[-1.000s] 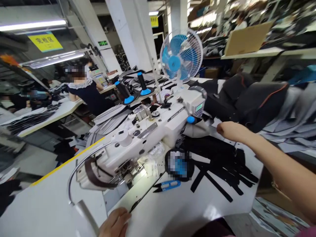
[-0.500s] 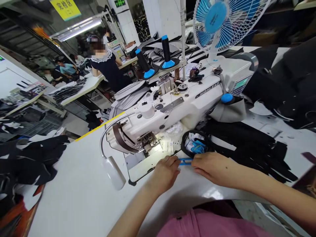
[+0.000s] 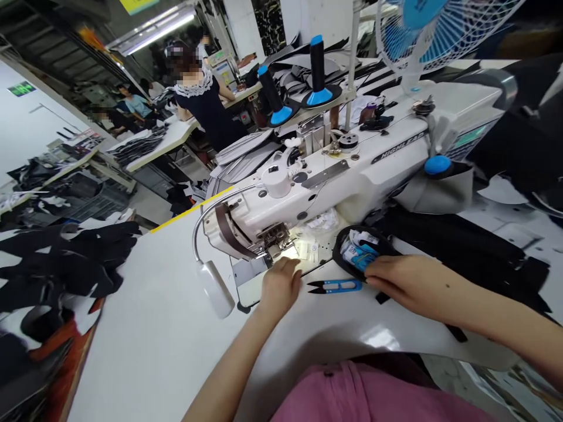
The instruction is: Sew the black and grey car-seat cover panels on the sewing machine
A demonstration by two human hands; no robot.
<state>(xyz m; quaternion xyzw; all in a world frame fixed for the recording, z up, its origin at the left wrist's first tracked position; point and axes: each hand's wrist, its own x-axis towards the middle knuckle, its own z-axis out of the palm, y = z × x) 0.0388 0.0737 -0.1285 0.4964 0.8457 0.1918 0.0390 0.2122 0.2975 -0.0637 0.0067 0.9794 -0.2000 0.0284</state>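
Observation:
My left hand (image 3: 281,287) lies over the front of the sewing machine's bed plate (image 3: 253,288), near the presser foot. Its thumb and fingers are apart, and nothing shows between them. My right hand (image 3: 393,278) is at the near right rim of a round black container (image 3: 339,258) holding crumpled white and blue pieces (image 3: 361,252). Its fingers are curled together; what they grip, if anything, is hidden. Between my hands, blue thread snips (image 3: 338,286) with black blades lie flat on the white table, blades pointing left.
The white sewing machine (image 3: 343,176) carries a bendable lamp (image 3: 215,290) on its left. Black fabric pieces (image 3: 475,252) lie right; more dark cut pieces (image 3: 65,264) are piled left. Thread cones (image 3: 317,73) and a fan (image 3: 424,35) stand behind. A person (image 3: 202,99) works farther back.
My left hand has moved left and away from the thread snips, and my right hand has shifted up and right off them. The snips now lie uncovered. The whole view has shifted slightly.

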